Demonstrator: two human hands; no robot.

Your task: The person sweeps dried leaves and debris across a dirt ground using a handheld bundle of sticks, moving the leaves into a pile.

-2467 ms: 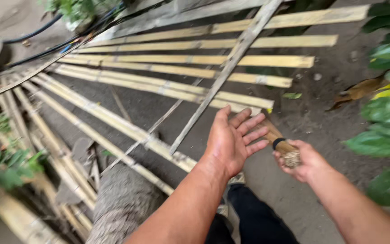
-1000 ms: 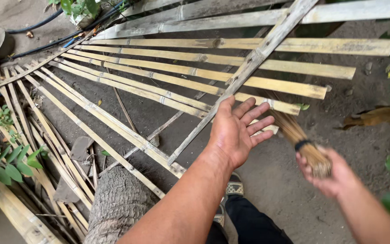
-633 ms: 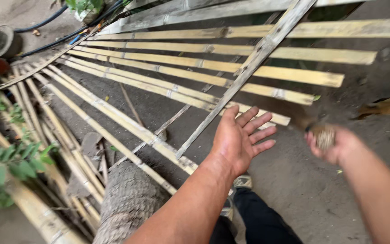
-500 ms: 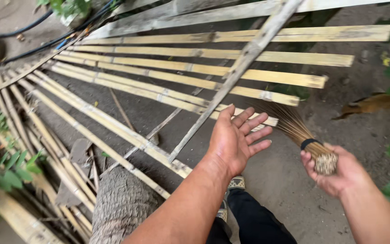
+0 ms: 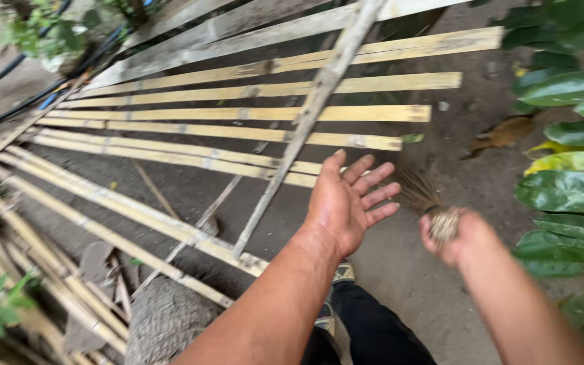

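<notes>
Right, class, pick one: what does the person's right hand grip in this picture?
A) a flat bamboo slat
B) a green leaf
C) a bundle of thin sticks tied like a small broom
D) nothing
C: the right hand is closed around the butt of a stick broom, its bristles fanning toward the open, empty left hand.

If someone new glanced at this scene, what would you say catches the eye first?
Most striking is the open left hand, palm up with fingers spread, in mid-frame. Just to its right, the right hand, blurred, grips a small stick broom by its bound end. Behind them, pale bamboo slats fan out over the dark ground, crossed by one grey slat, with big green leaves along the right edge.
</notes>
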